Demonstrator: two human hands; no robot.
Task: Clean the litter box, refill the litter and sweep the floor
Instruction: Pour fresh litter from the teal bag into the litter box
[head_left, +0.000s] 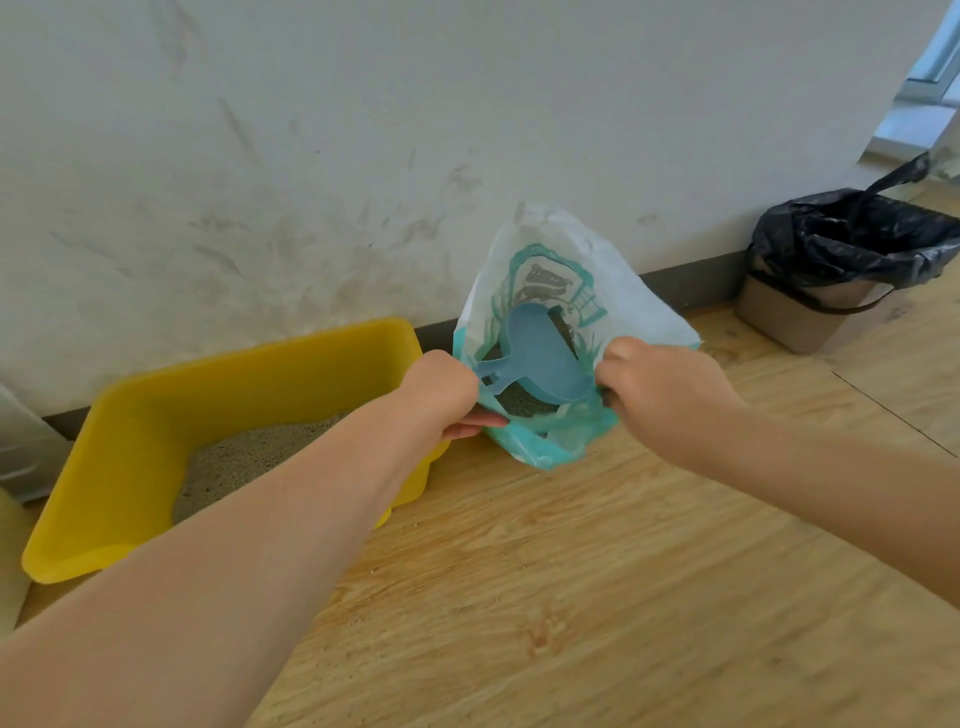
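Note:
A white and teal litter bag (550, 270) stands open on the wooden floor against the wall. Grey litter and a blue plastic scoop (540, 358) lie inside its mouth. My left hand (441, 395) grips the bag's left edge, right by the scoop's handle. My right hand (654, 389) grips the bag's right edge. Left of the bag sits the yellow litter box (124, 415), with grey litter (234, 462) in its bottom. My left forearm crosses over the box's near corner.
A beige bin lined with a black bag (841, 260) stands at the wall on the right. The white wall above the box is smudged. A grey object (21, 447) shows at the left edge. Loose grains dot the wooden floor (571, 597).

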